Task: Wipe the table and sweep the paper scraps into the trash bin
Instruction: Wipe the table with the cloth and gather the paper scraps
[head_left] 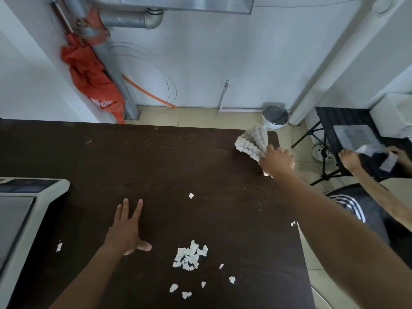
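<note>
A dark brown wooden table (178, 166) fills the view. A pile of white paper scraps (190, 256) lies near its front, with loose scraps (191, 195) scattered around it. My left hand (127, 228) rests flat on the table left of the pile, fingers spread. My right hand (276, 160) is shut on a white bumpy cloth (252, 141) at the table's far right corner. A white round trash bin (275, 117) stands on the floor just beyond that corner.
A white device with a dark screen (24, 204) sits on the table's left edge. Another person's hands (350, 159) handle papers at a black folding stand (341, 128) to the right. Pipes and an orange cloth (89, 74) are on the back wall.
</note>
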